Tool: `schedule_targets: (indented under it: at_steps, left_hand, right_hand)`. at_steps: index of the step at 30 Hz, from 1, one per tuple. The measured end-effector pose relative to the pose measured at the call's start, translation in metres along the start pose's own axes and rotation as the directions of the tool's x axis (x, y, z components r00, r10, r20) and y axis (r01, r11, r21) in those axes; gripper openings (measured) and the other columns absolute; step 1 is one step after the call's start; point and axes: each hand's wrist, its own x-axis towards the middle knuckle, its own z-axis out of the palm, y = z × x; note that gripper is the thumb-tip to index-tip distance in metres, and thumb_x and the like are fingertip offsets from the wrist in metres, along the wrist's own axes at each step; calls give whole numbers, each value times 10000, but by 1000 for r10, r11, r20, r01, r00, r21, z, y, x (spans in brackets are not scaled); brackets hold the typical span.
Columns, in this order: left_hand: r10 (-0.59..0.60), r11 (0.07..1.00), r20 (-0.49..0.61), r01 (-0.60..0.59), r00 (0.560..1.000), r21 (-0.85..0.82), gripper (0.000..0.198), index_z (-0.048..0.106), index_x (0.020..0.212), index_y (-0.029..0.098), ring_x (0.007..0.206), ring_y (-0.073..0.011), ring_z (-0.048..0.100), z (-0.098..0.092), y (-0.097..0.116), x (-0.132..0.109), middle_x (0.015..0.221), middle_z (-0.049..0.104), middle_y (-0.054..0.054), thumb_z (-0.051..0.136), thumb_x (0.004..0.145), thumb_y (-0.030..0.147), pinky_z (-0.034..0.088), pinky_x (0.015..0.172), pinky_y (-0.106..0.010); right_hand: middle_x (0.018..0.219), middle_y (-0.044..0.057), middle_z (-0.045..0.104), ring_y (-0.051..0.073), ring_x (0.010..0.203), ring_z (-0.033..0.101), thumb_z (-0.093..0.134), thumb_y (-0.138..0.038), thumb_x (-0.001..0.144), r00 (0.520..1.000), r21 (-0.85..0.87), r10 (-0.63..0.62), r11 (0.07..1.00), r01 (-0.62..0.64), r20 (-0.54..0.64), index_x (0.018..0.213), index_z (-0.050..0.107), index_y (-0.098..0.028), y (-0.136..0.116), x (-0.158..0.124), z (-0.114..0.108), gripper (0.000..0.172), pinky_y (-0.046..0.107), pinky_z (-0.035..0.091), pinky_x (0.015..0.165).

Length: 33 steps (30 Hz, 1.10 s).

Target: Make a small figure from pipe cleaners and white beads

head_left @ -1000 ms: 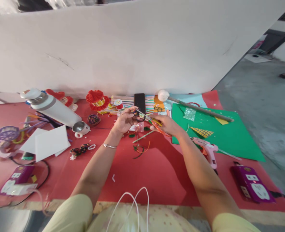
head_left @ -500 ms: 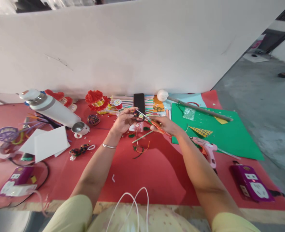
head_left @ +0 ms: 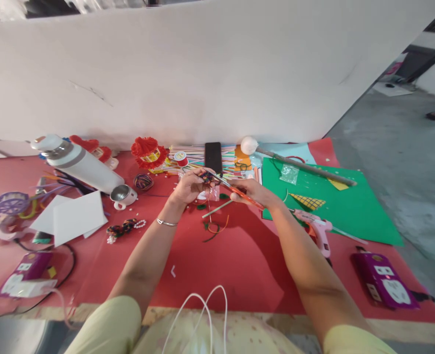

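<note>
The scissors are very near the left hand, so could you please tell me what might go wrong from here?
The scissors in the right hand point toward the left hand, so a slip might nick it. The small dark multicoloured piece held there could be snipped in the wrong place.

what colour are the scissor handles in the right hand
Orange-red; the scissor handles show best in the head view.

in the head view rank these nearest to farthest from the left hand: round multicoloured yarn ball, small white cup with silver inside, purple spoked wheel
From the left hand:
1. Round multicoloured yarn ball, just to its left.
2. Small white cup, further left, by the yarn ball.
3. Purple spoked wheel, at the table's far left.
</note>
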Motion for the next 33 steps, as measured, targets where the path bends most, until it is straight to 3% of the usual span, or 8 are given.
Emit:
schedule_targets:
  at_steps: [5,14,20,25,30,33]
  left_hand:
    - [28,992,-39,-23,999,124,289,756,896,93,638,-190,691,4,3,-2,788,737,-108,716,616,153,530,538,-252]
    - [94,949,-5,-88,996,304,300,810,900,114,647,-166,644,5,4,-3,791,737,-87,695,629,171,491,579,-256]
    - [114,924,8,-109,993,367,297,824,901,128,660,-171,640,5,5,-4,806,733,-80,687,643,184,493,604,-265]
    - [107,924,50,-118,993,363,340,827,948,129,658,-166,628,6,7,-6,830,735,-84,665,653,177,484,596,-260]
    - [125,910,33,-128,992,395,324,817,909,122,661,-164,623,6,9,-7,842,729,-84,655,634,175,485,594,-262]
    - [112,902,62,-128,992,412,342,812,927,126,654,-157,623,5,9,-6,859,729,-77,641,635,177,487,598,-264]
  right_hand:
    - [797,-5,548,152,691,474,562,-616,963,997,146,-5,989,-6,72,1296,650,-221,-8,-2,1,524,273,424,649]
    - [704,-35,439,120,636,379,635,-597,928,1000,84,22,996,-24,20,942,675,-191,-3,0,3,408,247,296,578]
    - [809,-10,572,141,701,464,576,-604,956,998,55,13,998,-16,63,1170,679,-215,-7,0,1,456,258,373,641]
    - [775,-7,571,145,687,474,654,-607,901,997,108,48,993,-54,57,1027,718,-181,-9,-1,-1,448,261,369,627]
    - [816,-7,579,146,723,478,634,-572,929,998,63,-2,998,-2,57,1174,703,-189,-7,0,0,460,261,378,672]
    - [757,-17,536,130,673,430,669,-570,907,998,103,24,994,-30,58,1093,719,-167,-7,0,0,447,254,341,633]
